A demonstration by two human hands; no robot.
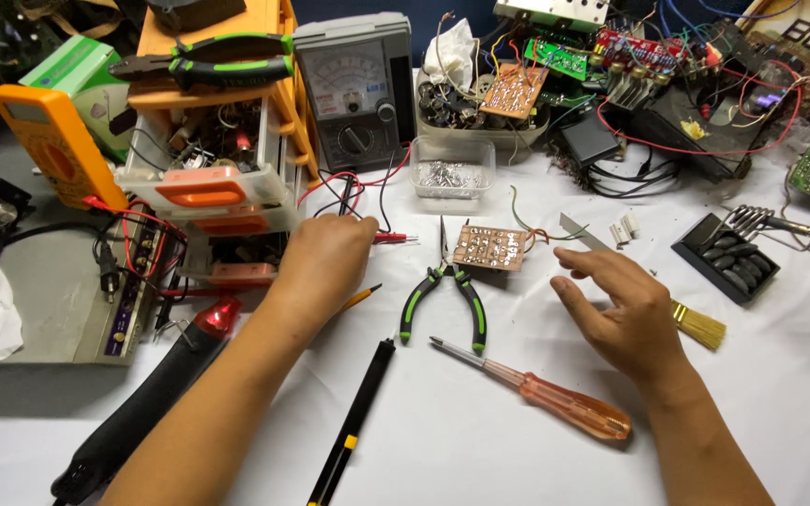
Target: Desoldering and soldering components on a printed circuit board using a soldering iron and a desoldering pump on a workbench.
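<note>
The pliers (442,298) lay mid-desk between both hands, long axis running toward the far edge — tips pointing away, touching the small board (489,247), green handles toward the person. The left hand (325,258), curled and holding nothing visible, was slightly nearer than the right hand (616,305) — open, empty, above the brush (700,326). A screwdriver (532,389) lay nearer the front edge.

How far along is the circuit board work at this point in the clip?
Early stage. Done: the tools are laid out, with the needle-nose pliers and screwdriver on the cloth beside the small brown circuit board. In hand: nothing is gripped; the left hand reaches toward the red probe, while the right hand hovers open near the brush. Left: the board itself lies untouched.
</note>
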